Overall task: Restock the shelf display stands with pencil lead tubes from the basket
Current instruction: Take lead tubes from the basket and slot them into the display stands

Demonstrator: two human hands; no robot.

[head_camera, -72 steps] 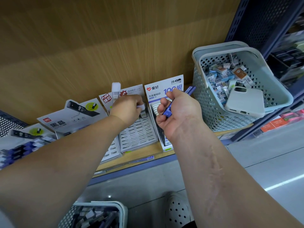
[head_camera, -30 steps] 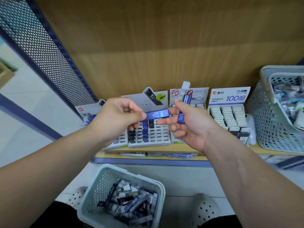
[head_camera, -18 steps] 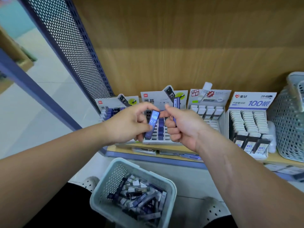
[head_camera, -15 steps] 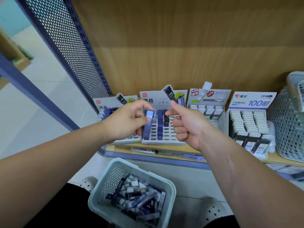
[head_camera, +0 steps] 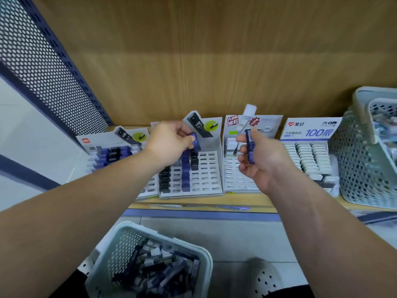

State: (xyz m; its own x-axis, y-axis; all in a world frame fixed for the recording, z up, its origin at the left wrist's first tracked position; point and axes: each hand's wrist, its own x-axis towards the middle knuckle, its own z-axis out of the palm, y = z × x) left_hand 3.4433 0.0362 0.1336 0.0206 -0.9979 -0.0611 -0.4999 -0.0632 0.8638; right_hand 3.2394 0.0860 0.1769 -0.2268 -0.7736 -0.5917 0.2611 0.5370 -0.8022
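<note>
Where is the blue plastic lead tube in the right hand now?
Head view, right of centre: the blue plastic lead tube stands upright, pinched by the right hand, before the white slotted display stand.

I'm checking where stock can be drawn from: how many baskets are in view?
2. The floor basket sits at bottom centre, holding tubes. The shelf basket stands at the far right of the shelf. More may be out of frame.

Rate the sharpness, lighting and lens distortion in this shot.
Head view: soft throughout, the left hand and its small blue plastic lead tube smeared most; even lighting, no hard glare; wide-angle stretch slants the dark perforated metal panel.
</note>
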